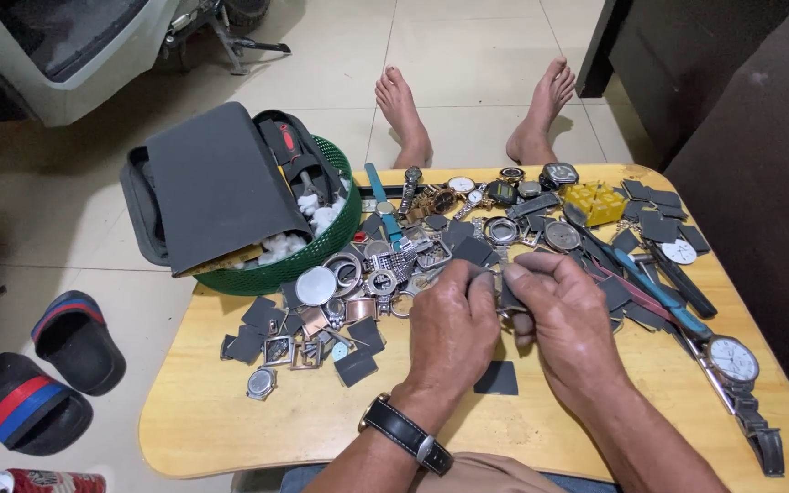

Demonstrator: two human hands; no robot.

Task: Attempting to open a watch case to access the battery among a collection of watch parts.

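Watch part [507, 309], small and metallic, sits pinched between both hands over the middle of the wooden bench [230, 411]; too little of it shows to say just what it is. From the head camera, the left hand [454, 329], a black-strapped wristwatch [404, 434] on its wrist, closes its fingers on the piece from the left, and the right hand [563, 315] grips it from the right, fingertips nearly touching.

Just beyond the hands lies a dense scatter of watch cases [358, 283], dials and dark grey squares [495, 377], one square lying near the wrists. A green basket [321, 251] holding a grey pouch [216, 183] stands far left; a white-faced watch [732, 359] lies near right.

I judge the risk to be a slip: the piece is tiny, and if either grip loosens it could drop into the clutter and be lost among look-alike parts, or roll off the bench onto the tiled floor [468, 64].
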